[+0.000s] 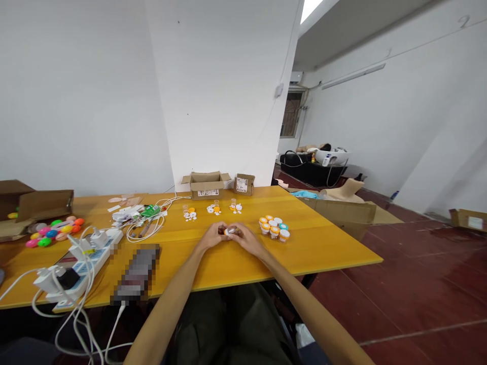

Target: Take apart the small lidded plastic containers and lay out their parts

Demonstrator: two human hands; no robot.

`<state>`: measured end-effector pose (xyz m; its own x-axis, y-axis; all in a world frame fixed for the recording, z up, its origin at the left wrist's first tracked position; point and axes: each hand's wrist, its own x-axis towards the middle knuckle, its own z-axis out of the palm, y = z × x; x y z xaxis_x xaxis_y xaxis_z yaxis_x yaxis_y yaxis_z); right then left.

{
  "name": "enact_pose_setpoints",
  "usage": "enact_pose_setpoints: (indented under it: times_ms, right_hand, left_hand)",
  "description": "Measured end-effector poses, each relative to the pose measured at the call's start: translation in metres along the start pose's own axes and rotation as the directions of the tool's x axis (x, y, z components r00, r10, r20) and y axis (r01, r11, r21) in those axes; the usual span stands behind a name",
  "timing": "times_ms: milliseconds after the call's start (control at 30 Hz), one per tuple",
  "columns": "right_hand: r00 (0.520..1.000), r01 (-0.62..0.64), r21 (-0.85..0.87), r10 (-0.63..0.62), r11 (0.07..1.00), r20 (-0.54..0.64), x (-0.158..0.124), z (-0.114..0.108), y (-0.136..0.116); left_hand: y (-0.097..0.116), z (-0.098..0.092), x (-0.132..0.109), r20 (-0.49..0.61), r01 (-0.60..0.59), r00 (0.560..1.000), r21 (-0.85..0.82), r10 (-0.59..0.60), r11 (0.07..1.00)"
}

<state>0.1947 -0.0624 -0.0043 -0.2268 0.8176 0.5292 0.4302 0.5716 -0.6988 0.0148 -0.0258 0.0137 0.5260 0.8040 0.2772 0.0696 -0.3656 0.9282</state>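
Note:
Between my left hand (213, 236) and my right hand (245, 239) is a small jar (230, 231) with some white and orange showing. The fingers of both hands are closed around it and cover most of it, just above the table. To the right of my right hand stands a tight group of small clear jars (274, 230) with white, orange and blue lids. Beyond my hands are three little sets of parts: a left set (190, 215), a middle set (215, 209) and a right set (236, 208). Each has a clear open container beside loose white and orange pieces.
An open cardboard box (205, 185) and a smaller box (244, 184) stand by the wall. On the left are a phone (137, 274), a power strip (91, 266) with tangled cables, and colourful plastic balls (55, 232). The table's right edge (342, 230) slopes toward me.

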Motion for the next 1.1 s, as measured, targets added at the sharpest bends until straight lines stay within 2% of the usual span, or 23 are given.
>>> enact_pose_setpoints:
  times_ms: [200,267,433,633,867,1000,1100]
  right_hand:
    - [0.969,-0.236,0.013,0.236,0.972,-0.072,0.007,0.005,0.006]
    - [0.971,-0.229,-0.011,0.228,0.973,-0.074,0.007,0.005,0.007]
    - [0.993,-0.093,0.042,0.096,0.995,-0.074,0.002,0.004,0.006]
    - [0.977,-0.191,0.0,0.19,0.982,-0.097,0.003,0.005,0.008]
    - [0.993,-0.098,0.043,0.101,0.994,-0.053,0.0,0.004,0.005]
    - [0.982,-0.153,0.012,0.153,0.988,-0.108,0.0,0.005,0.007]
    - [0.981,-0.179,-0.005,0.178,0.984,-0.083,0.001,0.005,0.007]
  left_hand:
    - [-0.006,0.002,0.001,-0.013,0.019,1.0,0.021,-0.019,1.0]
    - [-0.008,0.001,0.001,-0.017,0.022,1.0,0.036,-0.021,0.999]
    - [-0.007,0.001,0.001,-0.022,0.008,1.0,0.045,-0.007,0.999]
    - [-0.011,0.002,0.002,-0.025,0.009,1.0,0.054,-0.008,0.999]
    - [-0.011,0.002,0.003,-0.018,0.008,1.0,0.037,-0.007,0.999]
    - [-0.008,0.004,0.002,-0.004,0.014,1.0,0.016,-0.014,1.0]
    - [-0.008,0.004,0.002,-0.009,0.013,1.0,0.02,-0.013,1.0]
